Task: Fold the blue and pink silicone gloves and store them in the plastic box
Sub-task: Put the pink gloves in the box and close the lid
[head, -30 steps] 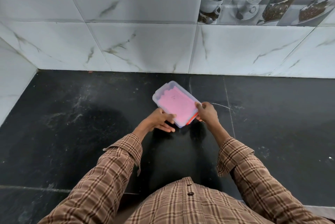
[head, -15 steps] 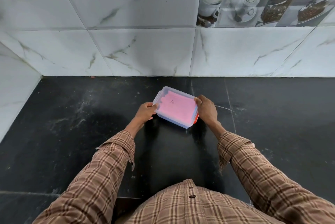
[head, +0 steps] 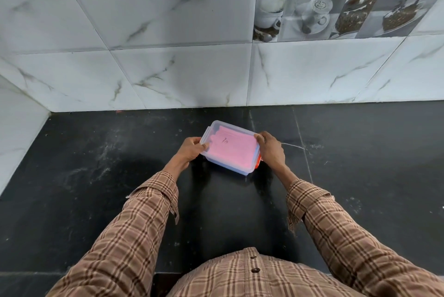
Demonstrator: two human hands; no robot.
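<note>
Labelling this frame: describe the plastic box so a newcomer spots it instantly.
Find the black stone counter below the white marble-tiled wall. Near its middle, between the left hand and right hand gripping its ends, is the plastic box. It is the only container: clear lid, pink showing through, orange clip at the right.

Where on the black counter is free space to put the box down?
Bare counter lies left of the left hand, up to the corner wall. More lies right of the right hand. Behind the plastic box, only a narrow strip remains before the tiled wall.
</note>
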